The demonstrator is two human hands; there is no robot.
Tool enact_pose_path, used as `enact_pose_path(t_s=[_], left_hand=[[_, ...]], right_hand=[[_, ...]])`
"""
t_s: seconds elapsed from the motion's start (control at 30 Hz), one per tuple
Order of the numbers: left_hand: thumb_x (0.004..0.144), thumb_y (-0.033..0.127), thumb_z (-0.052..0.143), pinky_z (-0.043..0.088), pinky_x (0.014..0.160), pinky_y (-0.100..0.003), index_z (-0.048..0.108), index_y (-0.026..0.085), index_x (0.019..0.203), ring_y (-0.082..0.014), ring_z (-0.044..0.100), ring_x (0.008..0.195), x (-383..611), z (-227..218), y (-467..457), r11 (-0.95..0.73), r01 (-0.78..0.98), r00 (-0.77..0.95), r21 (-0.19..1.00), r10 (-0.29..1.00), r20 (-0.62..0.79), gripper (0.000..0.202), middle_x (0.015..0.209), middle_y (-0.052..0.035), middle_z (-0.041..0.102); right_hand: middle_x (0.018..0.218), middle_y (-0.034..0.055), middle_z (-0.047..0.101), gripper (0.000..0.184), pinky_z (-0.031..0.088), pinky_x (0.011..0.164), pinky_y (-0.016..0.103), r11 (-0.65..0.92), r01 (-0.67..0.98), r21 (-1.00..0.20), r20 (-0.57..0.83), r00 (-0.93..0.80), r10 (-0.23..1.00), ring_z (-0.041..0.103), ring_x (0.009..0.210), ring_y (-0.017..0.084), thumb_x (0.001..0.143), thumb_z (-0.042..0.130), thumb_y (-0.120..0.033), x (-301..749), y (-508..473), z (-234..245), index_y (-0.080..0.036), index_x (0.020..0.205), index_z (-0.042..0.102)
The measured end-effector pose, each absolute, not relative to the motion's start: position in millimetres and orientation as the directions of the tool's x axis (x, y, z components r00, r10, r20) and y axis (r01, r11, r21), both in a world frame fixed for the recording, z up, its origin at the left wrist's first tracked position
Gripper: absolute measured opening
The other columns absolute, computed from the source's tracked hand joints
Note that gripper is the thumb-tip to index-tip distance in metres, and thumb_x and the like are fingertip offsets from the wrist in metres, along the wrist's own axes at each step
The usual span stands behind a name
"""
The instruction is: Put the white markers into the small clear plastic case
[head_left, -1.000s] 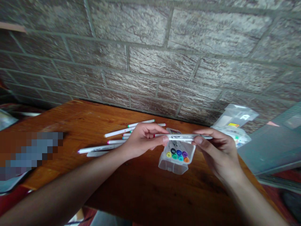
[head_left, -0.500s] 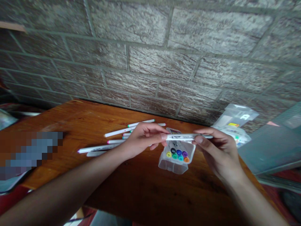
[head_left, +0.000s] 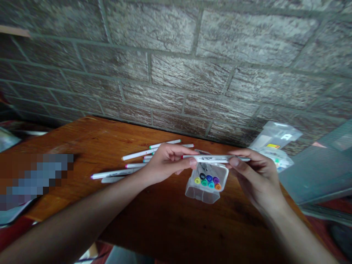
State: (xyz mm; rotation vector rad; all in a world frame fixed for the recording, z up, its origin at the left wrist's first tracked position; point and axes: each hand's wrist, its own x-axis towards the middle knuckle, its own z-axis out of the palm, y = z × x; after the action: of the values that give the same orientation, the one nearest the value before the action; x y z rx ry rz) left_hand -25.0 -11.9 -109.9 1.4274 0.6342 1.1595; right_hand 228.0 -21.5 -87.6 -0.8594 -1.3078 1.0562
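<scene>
A white marker (head_left: 211, 158) with black print and a red left end lies level between my two hands. My left hand (head_left: 167, 161) pinches it near the red end, thumb in front. At the other end, my right hand (head_left: 255, 176) grips it between thumb and fingers. Below the marker, on the table, is a clear plastic case (head_left: 203, 196) holding several markers, their yellow, black, green, blue, purple, teal and orange caps facing me. Several loose white markers (head_left: 112, 173) lie to the left, partly hidden behind my left hand.
The wooden table (head_left: 99, 135) runs up to a grey brick wall (head_left: 176, 73). At its right edge stands another clear plastic case (head_left: 275, 146) with a yellow label. A blurred, pixelated patch (head_left: 38, 179) covers something at the left.
My left fingers have shifted on the marker, so its red end now shows. The marker looks turned slightly. My right hand and the case have hardly moved.
</scene>
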Motion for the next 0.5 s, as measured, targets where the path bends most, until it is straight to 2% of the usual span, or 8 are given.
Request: enact_pose_path(t_s=[0.23, 0.5], left_hand=[[0.095, 0.039, 0.078, 0.036, 0.047, -0.02, 0.085, 0.017, 0.112, -0.0063, 0.051, 0.051, -27.4, -112.0, -10.2, -0.175, -0.243, 0.382, 0.954, 0.887, 0.26, 0.029, 0.076, -0.0066, 0.078], [0.095, 0.041, 0.078, 0.035, 0.047, -0.021, 0.084, 0.016, 0.115, -0.0073, 0.051, 0.05, -27.6, -112.6, -9.7, -0.158, -0.256, 0.412, 0.953, 0.875, 0.256, 0.033, 0.075, -0.007, 0.076]], right_hand=[[0.072, -0.0004, 0.081, 0.027, 0.057, 0.062, 0.018, 0.323, -0.115, -0.939, 0.328, -0.026, 0.944, 0.07, 0.062, 0.011, 0.068, 0.1, -0.043, 227.7, -21.1, -88.1, -0.029, 0.088, 0.088], [0.07, 0.0009, 0.08, 0.027, 0.059, 0.061, 0.02, 0.315, -0.116, -0.942, 0.318, -0.011, 0.948, 0.071, 0.061, 0.013, 0.067, 0.1, -0.041, 226.3, -20.7, -86.1, -0.028, 0.086, 0.088]])
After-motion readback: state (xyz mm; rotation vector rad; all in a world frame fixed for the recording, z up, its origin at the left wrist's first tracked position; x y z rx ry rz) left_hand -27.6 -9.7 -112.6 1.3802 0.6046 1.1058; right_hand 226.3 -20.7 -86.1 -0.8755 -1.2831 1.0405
